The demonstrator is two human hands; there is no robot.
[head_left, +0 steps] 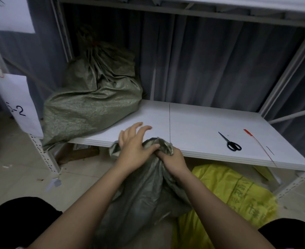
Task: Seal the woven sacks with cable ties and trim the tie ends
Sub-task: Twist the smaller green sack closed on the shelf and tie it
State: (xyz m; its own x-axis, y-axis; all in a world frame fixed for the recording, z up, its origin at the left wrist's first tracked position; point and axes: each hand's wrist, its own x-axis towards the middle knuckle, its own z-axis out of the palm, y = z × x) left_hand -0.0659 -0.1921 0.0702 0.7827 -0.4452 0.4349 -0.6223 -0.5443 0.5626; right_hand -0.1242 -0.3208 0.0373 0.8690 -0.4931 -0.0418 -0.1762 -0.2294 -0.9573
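Woven sack (pixel 144 191), grey-green and dull, stands on the floor between my knees, just in front of the white shelf board (pixel 193 126). Its cloth is thin and crinkled, with a fine weave that catches a little light along the folds. Its mouth is bunched into a rough neck that reaches up level with the board's front edge, and loose flaps of cloth stick out above and to the left of my hands.

From the head camera I see my right hand (pixel 174 159) wrapped tight around that gathered neck, fingers curled into the cloth. My left hand (pixel 133 146) lies over the bunched top with its thumb pressed into the folds beside my right hand, while its fingers are spread and lifted, holding nothing.

A second green sack (pixel 92 97) sits at the left end of the board, full and bulging. Its top is already drawn into a neck with something red at the tie point, though that part is too dark for me to read clearly. Black-handled scissors (pixel 231 142) lie flat on the right part of the board, blades pointing away from me. Just right of them lies a red cable tie (pixel 259 146), its thin tail reaching the board's front edge. A yellow printed sack (pixel 238 191) lies on the floor under the board, touching my sack's right side.
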